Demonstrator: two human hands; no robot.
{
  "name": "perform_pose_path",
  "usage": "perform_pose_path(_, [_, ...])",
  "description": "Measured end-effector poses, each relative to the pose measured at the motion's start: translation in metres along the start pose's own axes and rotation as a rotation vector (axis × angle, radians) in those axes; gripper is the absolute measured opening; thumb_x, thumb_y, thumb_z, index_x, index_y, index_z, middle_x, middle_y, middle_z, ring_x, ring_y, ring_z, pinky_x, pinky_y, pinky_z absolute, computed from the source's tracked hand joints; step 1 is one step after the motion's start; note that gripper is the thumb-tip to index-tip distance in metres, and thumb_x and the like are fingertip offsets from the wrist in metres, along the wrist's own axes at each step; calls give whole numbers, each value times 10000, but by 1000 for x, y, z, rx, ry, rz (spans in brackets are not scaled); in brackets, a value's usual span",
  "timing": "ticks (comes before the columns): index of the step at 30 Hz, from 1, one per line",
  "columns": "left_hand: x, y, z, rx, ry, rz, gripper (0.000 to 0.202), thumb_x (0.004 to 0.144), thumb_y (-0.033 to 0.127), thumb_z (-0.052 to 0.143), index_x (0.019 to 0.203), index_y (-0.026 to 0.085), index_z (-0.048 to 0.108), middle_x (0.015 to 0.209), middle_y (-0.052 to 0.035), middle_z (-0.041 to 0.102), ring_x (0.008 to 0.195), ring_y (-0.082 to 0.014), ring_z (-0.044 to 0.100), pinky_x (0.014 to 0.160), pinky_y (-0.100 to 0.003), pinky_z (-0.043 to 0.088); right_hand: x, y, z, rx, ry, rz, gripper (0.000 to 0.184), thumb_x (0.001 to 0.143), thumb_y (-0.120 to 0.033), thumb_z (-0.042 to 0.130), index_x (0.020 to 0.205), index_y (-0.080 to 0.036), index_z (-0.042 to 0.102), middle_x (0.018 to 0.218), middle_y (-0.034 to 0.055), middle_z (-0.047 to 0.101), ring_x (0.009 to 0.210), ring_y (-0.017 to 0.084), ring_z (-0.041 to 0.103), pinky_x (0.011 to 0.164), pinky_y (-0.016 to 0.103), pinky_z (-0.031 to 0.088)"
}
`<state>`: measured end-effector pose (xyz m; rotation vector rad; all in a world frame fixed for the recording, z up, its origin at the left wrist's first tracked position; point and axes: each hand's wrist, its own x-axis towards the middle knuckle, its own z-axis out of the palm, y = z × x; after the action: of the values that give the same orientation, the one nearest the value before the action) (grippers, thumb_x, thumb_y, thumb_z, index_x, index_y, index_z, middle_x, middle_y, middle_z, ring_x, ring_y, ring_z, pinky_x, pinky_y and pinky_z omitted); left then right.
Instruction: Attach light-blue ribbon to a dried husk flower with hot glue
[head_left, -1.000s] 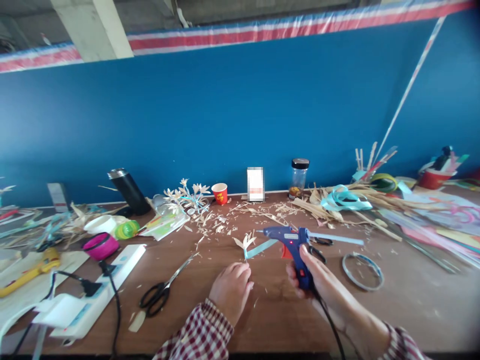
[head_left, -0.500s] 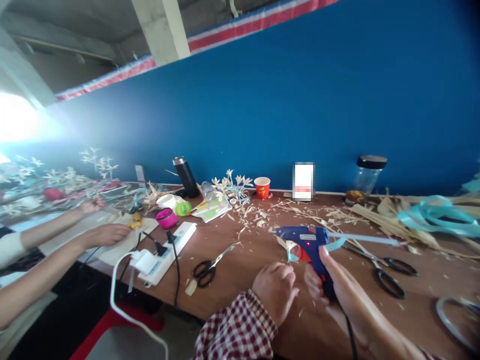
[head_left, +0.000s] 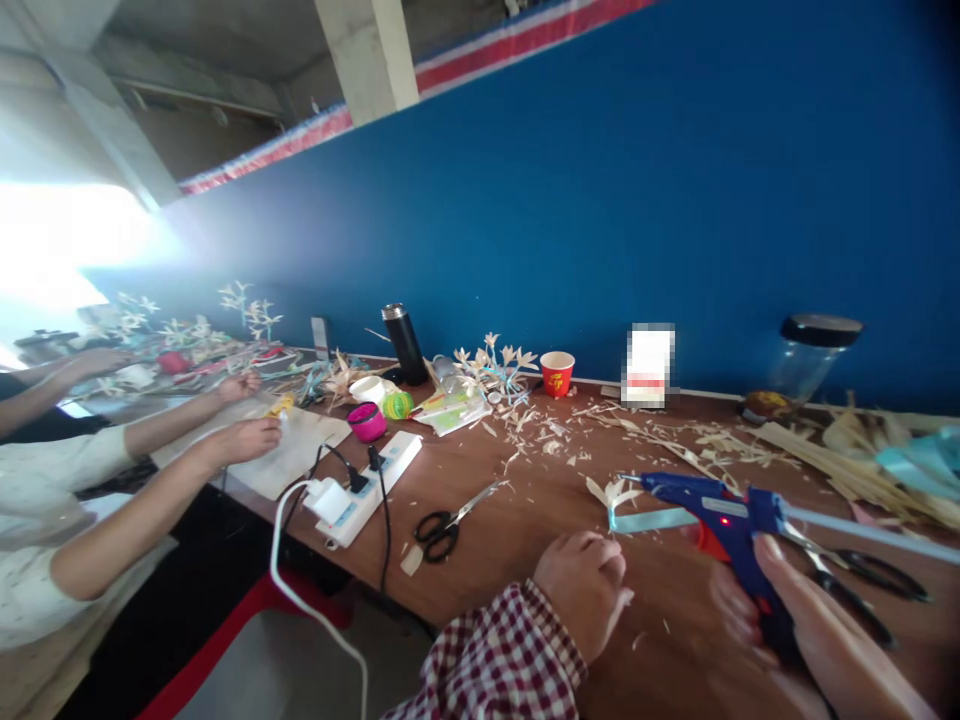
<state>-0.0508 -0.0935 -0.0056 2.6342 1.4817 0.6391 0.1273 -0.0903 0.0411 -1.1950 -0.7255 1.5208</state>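
My right hand (head_left: 780, 610) is wrapped round the handle of a blue hot glue gun (head_left: 720, 505) with a red trigger and a lit red light. A clear glue stick (head_left: 862, 530) sticks out of its back, and its nozzle points left, close to a pale straw-coloured flower (head_left: 611, 492). My left hand (head_left: 581, 590), below a checked sleeve, is closed on the flower's stem; its fingertips are mostly hidden. From the stem a light blue ribbon (head_left: 660, 519) runs right, passing behind the gun.
Black-handled scissors (head_left: 442, 530) lie left of my left hand; another pair (head_left: 862, 580) lies behind the glue gun. A white power strip (head_left: 382, 490) carries plugs and cables. Husk scraps, a red paper cup (head_left: 556, 373) and a black flask (head_left: 405, 345) stand toward the wall. Co-workers' hands (head_left: 251, 437) work at left.
The glue gun has moved right and slightly down, away from over the flower, which shows more fully with its ribbon. The whole view has shifted, so the table things appear farther right.
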Motion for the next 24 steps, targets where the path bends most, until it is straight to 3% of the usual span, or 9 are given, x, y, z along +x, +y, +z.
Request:
perform_pose_path(3, [0, 0, 3, -7, 18, -3, 257, 822, 299, 597, 1045, 175, 564, 1077, -29, 633, 1030, -206, 549, 894, -375, 483, 0, -7, -15, 102, -63, 58, 393, 704, -568, 626, 869, -213, 614, 497, -32, 371, 396, 65, 292, 330, 159, 188])
perform_pose_path(8, [0, -2, 12, -15, 40, -23, 254, 795, 217, 626, 1041, 185, 571, 1076, -25, 642, 1023, -214, 564, 888, -389, 493, 3, -20, -32, 120, -71, -32, 408, 695, -569, 638, 862, -198, 603, 517, -40, 376, 433, 74, 288, 348, 177, 240])
perform_pose_path(12, [-1, -4, 17, -13, 51, -45, 265, 772, 187, 645, 1029, 204, 584, 1092, -12, 646, 1032, -217, 566, 887, -391, 494, 5, -34, -37, 142, -60, -139, 371, 732, -555, 615, 710, -188, 557, 533, -34, 383, 454, 75, 299, 359, 183, 276])
perform_pose_path(15, [0, -4, 18, -15, 27, -64, 283, 769, 174, 641, 1045, 216, 590, 1108, -12, 646, 1036, -219, 570, 881, -390, 498, 9, -47, -34, 174, -43, -236, 386, 762, -538, 595, 628, -186, 511, 552, -23, 408, 482, 84, 325, 379, 193, 301])
perform_pose_path(24, [2, -8, 20, 31, 53, -39, 256, 759, 153, 621, 1009, 205, 623, 1068, -24, 673, 999, -210, 602, 870, -365, 514, 39, -71, -1, 217, -39, -428, 363, 779, -548, 579, 786, -186, 548, 557, -41, 452, 491, 70, 372, 419, 173, 309])
